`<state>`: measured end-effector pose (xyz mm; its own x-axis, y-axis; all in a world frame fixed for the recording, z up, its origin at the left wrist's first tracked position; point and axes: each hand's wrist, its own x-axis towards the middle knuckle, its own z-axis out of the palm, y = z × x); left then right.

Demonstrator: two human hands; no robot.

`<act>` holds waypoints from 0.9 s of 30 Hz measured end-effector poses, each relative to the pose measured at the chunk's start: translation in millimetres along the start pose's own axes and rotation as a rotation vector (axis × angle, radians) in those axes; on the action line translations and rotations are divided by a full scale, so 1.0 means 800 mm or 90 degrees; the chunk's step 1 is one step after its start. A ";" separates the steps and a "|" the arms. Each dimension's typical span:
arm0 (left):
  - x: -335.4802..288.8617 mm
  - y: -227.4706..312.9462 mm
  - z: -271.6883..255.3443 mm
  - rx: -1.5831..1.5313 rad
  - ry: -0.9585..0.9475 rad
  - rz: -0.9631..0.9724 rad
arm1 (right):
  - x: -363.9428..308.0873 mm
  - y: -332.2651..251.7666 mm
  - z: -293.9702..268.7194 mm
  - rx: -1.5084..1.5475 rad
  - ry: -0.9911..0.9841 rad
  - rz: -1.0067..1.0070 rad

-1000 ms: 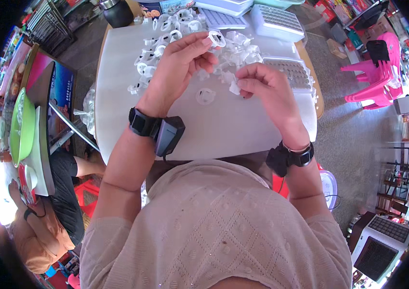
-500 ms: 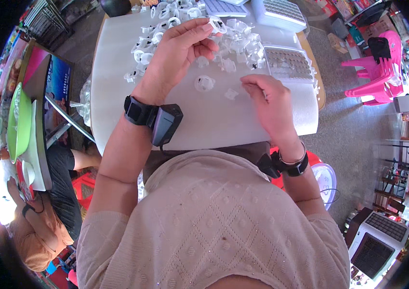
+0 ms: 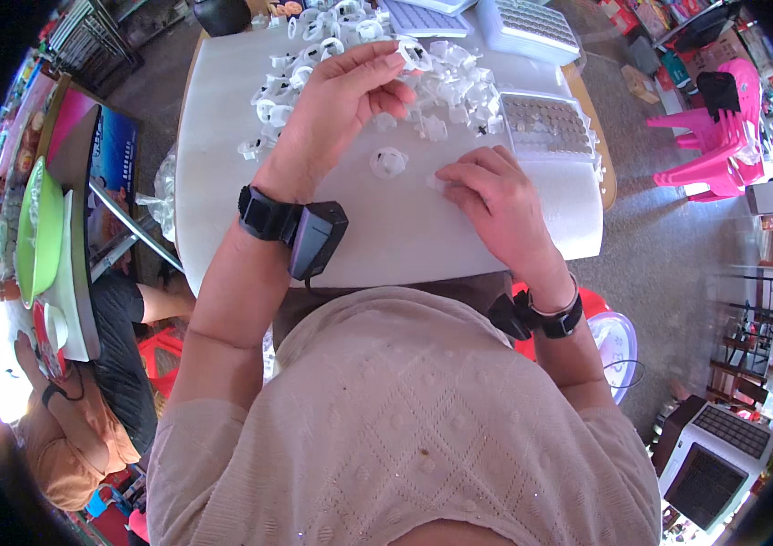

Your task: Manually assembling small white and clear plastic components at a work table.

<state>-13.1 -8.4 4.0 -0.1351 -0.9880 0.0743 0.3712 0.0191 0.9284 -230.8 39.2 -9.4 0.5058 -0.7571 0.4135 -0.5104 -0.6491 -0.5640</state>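
Note:
My left hand is raised over the white table and pinches a small white plastic ring part between thumb and fingertips. My right hand rests lower on the table, fingertips pressed on a tiny clear piece. One round white part lies loose between the hands. A heap of similar white plastic parts spreads beyond them, and more parts lie left of my left hand.
Trays of small grey pieces stand at the right of the table, with further trays at the far edge. Pink plastic chairs stand to the right. Another person sits at lower left beside a green bowl.
My right hand has dropped from beside the left hand down to the table surface. My left hand stays raised with the white part.

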 end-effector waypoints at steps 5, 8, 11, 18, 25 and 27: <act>0.000 -0.003 -0.002 -0.026 -0.022 -0.017 | 0.004 0.010 0.000 0.021 -0.023 -0.029; 0.000 0.001 -0.002 -0.040 -0.083 -0.030 | 0.007 0.004 0.002 -0.025 -0.012 -0.094; -0.002 0.003 0.001 -0.033 -0.122 -0.041 | 0.009 -0.002 0.002 -0.054 0.014 -0.095; -0.008 0.004 0.012 0.029 -0.159 -0.063 | 0.020 -0.023 -0.022 0.157 0.235 0.084; -0.003 -0.005 0.010 0.045 -0.147 -0.051 | 0.022 -0.003 -0.020 0.065 0.241 0.040; -0.002 -0.003 0.007 0.024 -0.119 -0.053 | 0.016 0.005 -0.027 0.051 0.241 0.065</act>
<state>-19.1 -5.8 3.9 -0.3336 -0.9408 0.0605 0.3178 -0.0518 0.9467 -241.6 25.6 9.0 0.1554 -0.8007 0.5786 -0.4811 -0.5729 -0.6636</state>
